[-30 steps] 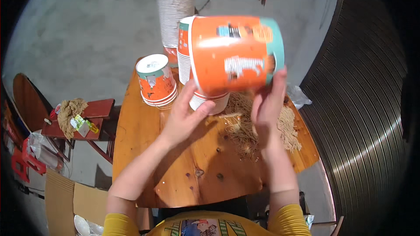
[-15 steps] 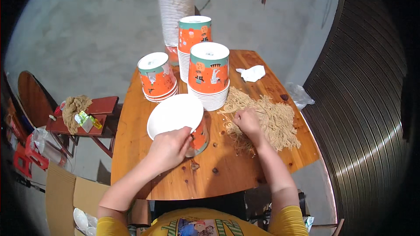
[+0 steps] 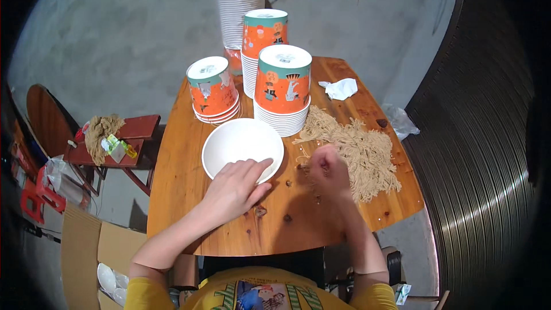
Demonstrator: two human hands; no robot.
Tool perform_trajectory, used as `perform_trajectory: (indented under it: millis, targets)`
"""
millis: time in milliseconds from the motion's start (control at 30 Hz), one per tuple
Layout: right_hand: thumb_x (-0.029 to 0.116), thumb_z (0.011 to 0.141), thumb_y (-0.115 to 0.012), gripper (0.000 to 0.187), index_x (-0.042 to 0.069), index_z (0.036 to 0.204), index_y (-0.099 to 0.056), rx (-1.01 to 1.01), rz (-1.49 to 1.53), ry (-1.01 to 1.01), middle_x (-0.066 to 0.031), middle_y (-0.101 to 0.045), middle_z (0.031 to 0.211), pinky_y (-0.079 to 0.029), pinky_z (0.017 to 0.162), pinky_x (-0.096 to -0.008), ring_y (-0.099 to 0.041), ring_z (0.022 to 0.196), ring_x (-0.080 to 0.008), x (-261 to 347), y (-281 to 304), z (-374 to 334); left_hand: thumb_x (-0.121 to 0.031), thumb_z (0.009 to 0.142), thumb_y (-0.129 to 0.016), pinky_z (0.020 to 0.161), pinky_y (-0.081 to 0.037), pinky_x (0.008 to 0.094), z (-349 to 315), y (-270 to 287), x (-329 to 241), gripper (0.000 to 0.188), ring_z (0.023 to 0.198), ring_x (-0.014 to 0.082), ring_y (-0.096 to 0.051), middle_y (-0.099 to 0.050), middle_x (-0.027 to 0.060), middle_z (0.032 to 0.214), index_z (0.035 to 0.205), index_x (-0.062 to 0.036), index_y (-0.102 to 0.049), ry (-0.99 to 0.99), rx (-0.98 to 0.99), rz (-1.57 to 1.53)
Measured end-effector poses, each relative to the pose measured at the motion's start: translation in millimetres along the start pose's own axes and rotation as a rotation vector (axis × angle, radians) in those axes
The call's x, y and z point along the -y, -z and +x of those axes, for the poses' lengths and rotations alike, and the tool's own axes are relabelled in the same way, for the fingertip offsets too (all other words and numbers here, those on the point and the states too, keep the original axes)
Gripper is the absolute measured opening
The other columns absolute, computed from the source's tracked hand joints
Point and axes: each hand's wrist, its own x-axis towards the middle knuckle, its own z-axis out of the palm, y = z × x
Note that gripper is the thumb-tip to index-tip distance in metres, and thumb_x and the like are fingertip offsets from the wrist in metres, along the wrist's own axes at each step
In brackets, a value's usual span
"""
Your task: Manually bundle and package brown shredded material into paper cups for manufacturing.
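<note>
1. Plainly, our left hand (image 3: 234, 191) lies half-spread over the near rim of the white-lined bucket (image 3: 238, 143) on the table (image 3: 179, 166).
2. Our right hand (image 3: 330, 172) is curled tight near the tan strands (image 3: 370, 158); we cannot tell whether it holds anything.

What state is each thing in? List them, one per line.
White tub: mouth up, uncovered
Left hand: fingers extended over the tub's near rim
Right hand: fingers curled; contents unclear
Tan strands: loose, heaped
Front tub stack: nested, upside down
Back tub stack: nested, upside down
Short tub stack: nested, upside down
White paper: crumpled
Cardboard box: open
</note>
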Motion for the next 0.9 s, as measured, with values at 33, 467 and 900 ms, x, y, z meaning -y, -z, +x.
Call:
perform_trajectory:
  millis: [33, 467, 900]
  targets:
    - [-0.001, 0.077, -0.061, 0.009, 0.004, 0.079, -0.054, 0.138, 0.102, -0.072, -0.0099, -0.056, 0.084, -0.046, 0.07, -0.0345, -0.056, 0.078, -0.0256, 27, 1, -4, -0.022, 0.086, -0.065, 0.094, -0.044, 0.0412, 0, -1, 0, 0.049, 0.11, 0.0333, -0.055, -0.058, 0.0158, 0.116, 0.129, -0.0028, -0.049, -0.067, -0.086, -0.06]
    - [0.008, 0.086, -0.064, 0.013, 0.006, 0.094, -0.053, 0.3, 0.147, -0.021, -0.0053, -0.055, 0.089, -0.045, 0.061, -0.0273, -0.054, 0.072, -0.0142, 58, -1, -55, -0.026, 0.102, -0.041, 0.064, -0.049, 0.0486, -48, 9, -27, 0.023, 0.08, 0.0414, -0.063, -0.062, 0.0235, 0.084, 0.109, -0.006, -0.049, 0.314, 0.491, -0.377]
    - [0.014, 0.098, -0.05, 0.01, 0.007, 0.104, -0.048, 0.342, 0.84, -0.508, -0.0019, -0.056, 0.088, -0.048, 0.065, -0.0231, -0.055, 0.076, -0.0065, 56, -18, -48, -0.022, 0.1, -0.051, 0.07, -0.048, 0.0246, -30, -55, -32, 0.026, 0.075, 0.0108, -0.057, -0.058, 0.0028, 0.087, 0.119, -0.0042, -0.049, 0.383, 0.245, -1.269]
